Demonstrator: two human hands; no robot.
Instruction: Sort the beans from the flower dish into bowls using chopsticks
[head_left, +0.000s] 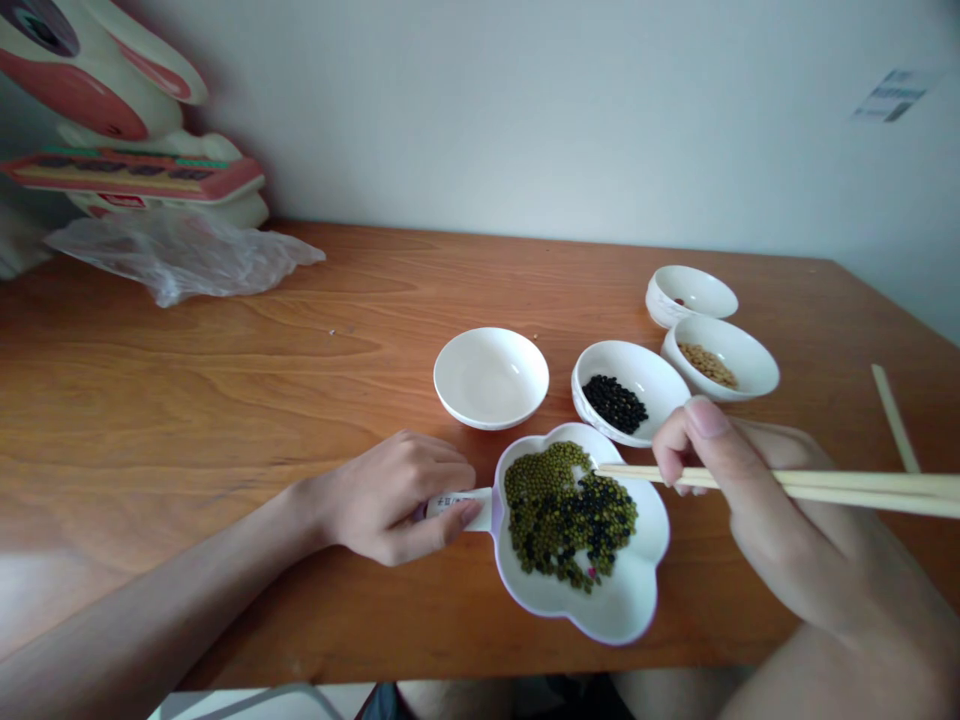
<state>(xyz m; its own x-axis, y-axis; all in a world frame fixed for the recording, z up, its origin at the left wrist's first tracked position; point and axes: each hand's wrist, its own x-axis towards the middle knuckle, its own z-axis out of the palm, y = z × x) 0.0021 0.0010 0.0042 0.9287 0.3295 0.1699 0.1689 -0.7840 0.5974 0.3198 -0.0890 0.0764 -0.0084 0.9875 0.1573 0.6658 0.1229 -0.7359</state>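
Note:
My left hand (409,497) is closed around the short handle of a white, flower-shaped dish (637,600) with a pale purple rim. Small green beans (536,475) and black beans (600,505) lie mixed inside it, with a tiny pink speck near the lower edge. In my right hand (757,490) is a pair of chopsticks (810,484), their tips down among the beans at the dish's upper part. Whether a bean is pinched between the tips I cannot tell. Just beyond the dish stands a white bowl (656,375) holding black beans (615,403).
A white bowl (491,375) with nothing visible inside stands behind the dish. Farther right are a bowl (754,365) of tan beans and another bowl (709,290) with a few reddish bits. A pale stick (895,415) lies at right; a plastic bag (187,255) and rabbit-shaped toy (142,175) are at left.

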